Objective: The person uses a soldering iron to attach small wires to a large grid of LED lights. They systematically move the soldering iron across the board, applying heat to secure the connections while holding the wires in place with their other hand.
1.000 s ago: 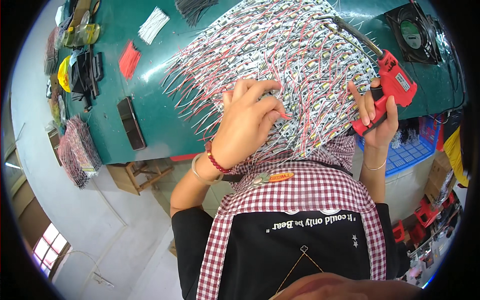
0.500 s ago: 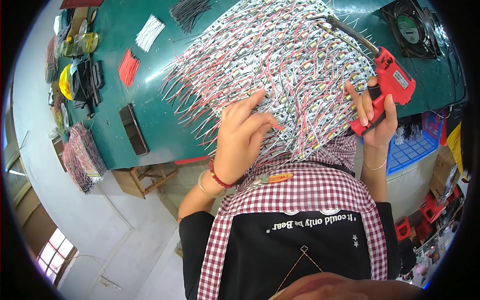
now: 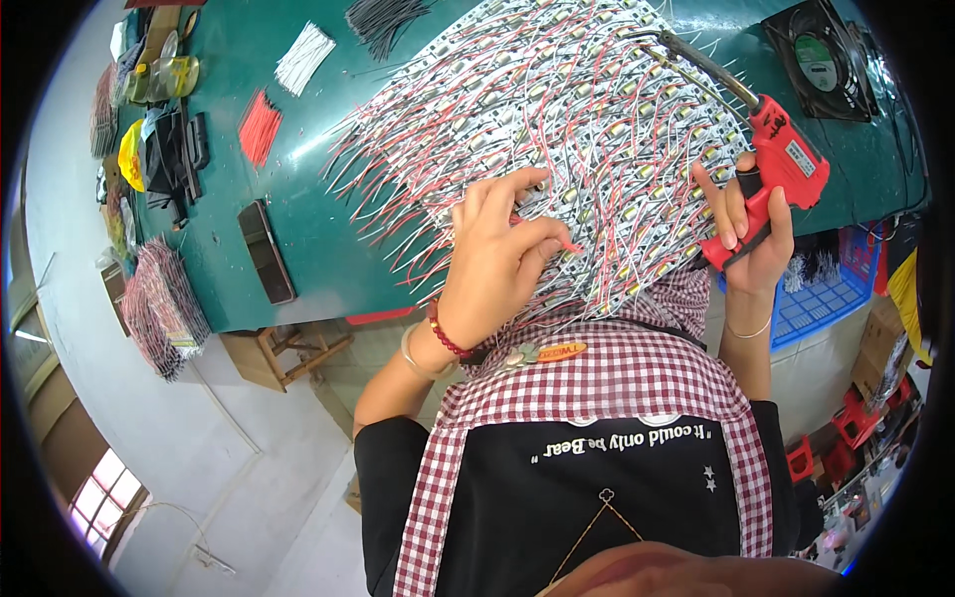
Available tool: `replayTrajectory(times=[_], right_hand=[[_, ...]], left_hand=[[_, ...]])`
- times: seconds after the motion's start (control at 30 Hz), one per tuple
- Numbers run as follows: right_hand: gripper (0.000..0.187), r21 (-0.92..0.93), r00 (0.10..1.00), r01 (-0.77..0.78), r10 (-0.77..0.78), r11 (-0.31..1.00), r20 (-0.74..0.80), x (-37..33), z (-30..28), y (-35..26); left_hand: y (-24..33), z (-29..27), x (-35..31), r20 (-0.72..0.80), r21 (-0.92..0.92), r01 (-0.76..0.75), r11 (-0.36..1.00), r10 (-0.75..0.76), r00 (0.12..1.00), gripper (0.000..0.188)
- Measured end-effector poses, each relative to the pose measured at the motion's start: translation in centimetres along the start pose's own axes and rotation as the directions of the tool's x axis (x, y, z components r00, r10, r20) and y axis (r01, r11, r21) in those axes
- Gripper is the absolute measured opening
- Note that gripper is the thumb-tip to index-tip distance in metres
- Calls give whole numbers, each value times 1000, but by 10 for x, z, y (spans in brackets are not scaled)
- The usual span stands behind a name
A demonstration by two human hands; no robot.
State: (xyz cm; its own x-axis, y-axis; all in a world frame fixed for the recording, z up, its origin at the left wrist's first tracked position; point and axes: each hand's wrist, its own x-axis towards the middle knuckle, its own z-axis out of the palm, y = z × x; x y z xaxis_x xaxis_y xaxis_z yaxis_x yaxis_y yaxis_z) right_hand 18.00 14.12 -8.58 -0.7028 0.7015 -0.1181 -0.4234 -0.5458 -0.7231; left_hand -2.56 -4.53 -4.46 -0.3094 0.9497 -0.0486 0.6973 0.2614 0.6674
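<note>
Here I've got my left hand (image 3: 505, 249) pinching a red wire (image 3: 570, 245) over the wired white boards (image 3: 497, 109), my right hand (image 3: 751, 234) gripping a red soldering gun (image 3: 793, 151), black fan (image 3: 818, 66) to its right, dark phone (image 3: 267, 254) lying left on the green table (image 3: 328, 259).

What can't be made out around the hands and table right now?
All in the head view:
- Where the red wire runs inside the left hand: its fingers cover it.
- Whether the soldering gun's tip touches the circuit boards: too small to tell.
- The boards' far end: cut off by the top edge.
- The dark wires' far ends: cut off there too.
</note>
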Motion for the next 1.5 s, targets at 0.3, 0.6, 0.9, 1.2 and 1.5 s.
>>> replayTrajectory(times=[0.3, 0.6, 0.9, 1.2, 1.5], right_hand=[[38, 16, 1000, -9, 9, 1000, -13, 0, 2, 0], [38, 23, 1000, 0, 0, 1000, -15, -1, 0, 0], [38, 28, 1000, 0, 0, 1000, -17, -1, 0, -2], [37, 32, 1000, 2, -1, 1000, -21, -1, 1, -1], [37, 52, 999, -7, 9, 999, -37, -2, 0, -1]], left_hand=[[2, 4, 3, -18, -27, -40, 999, 39, 999, 11], [18, 17, -9, -60, 36, -14, 999, 16, 998, 10], [22, 22, -3, -75, -22, -13, 1000, 12, 997, 9], [27, 27, -1, -7, 251, -73, 965, 78, 997, 7], [17, 5, 9, -58, -230, 31, 973, -46, 997, 9]])
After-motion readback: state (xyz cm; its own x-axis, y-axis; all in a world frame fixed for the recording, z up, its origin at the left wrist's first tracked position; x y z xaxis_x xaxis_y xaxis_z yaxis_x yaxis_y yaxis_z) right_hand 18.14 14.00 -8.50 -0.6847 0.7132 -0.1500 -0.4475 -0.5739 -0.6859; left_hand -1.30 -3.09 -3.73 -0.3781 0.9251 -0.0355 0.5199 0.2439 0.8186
